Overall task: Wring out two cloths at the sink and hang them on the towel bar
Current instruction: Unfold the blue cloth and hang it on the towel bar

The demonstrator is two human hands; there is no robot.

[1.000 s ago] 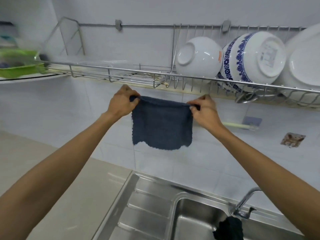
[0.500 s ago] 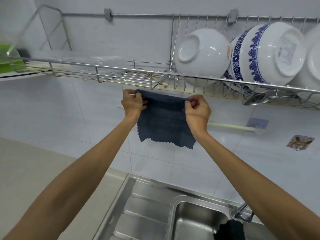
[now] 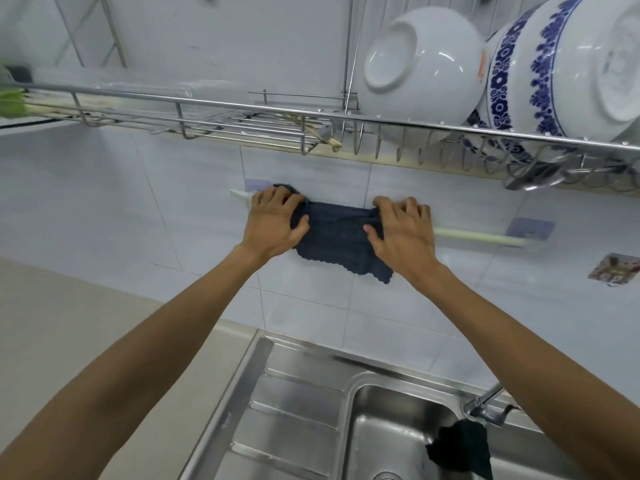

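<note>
A dark blue cloth [image 3: 337, 239] is draped over the pale towel bar [image 3: 478, 238] on the tiled wall. My left hand [image 3: 275, 221] grips the cloth's left end at the bar. My right hand [image 3: 401, 225] lies on its right end, fingers curled over the top. The cloth's scalloped lower edge hangs free between and below my hands. A second dark cloth [image 3: 460, 448] hangs in a bunch below the tap [image 3: 485, 407], over the steel sink [image 3: 391, 431].
A steel dish rack [image 3: 242, 116] juts out from the wall just above the bar. It holds a white bowl [image 3: 415, 64] and a blue-patterned bowl [image 3: 561, 67]. A beige counter [image 3: 86, 334] lies to the left of the sink's drainboard [image 3: 294, 417].
Both hands carried the blue cloth away from me to the wall and laid it over the towel bar. The view has closed in on the rack and wall.
</note>
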